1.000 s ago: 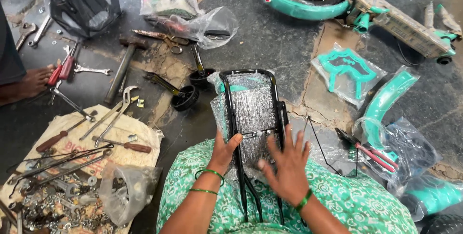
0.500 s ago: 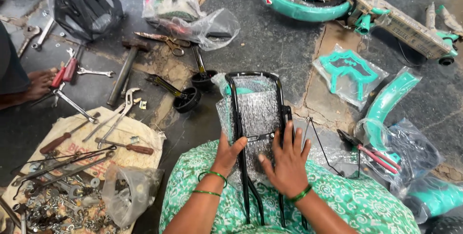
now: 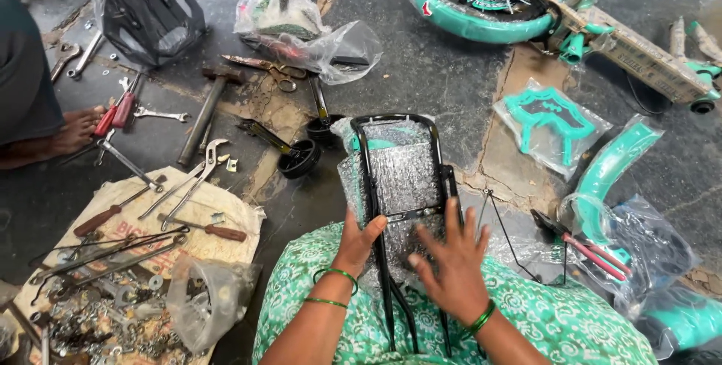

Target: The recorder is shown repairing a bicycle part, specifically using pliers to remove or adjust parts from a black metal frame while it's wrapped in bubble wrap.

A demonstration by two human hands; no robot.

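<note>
Head view: my left hand [image 3: 359, 235] grips bubble-wrapped black carrier rack [image 3: 400, 177]; right hand [image 3: 451, 263] open, flat on wrap. Risk: rack slips off lap onto pliers [image 3: 192, 177].

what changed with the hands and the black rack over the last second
The right hand has lifted its fingers and spread them over the bubble wrap, where earlier it lay flatter on the black rack. The left hand keeps its grip on the rack's left rail. The rack stays on the lap, wrapped end pointing away. The hammer, pliers and teal bike parts on the floor have not moved.
</note>
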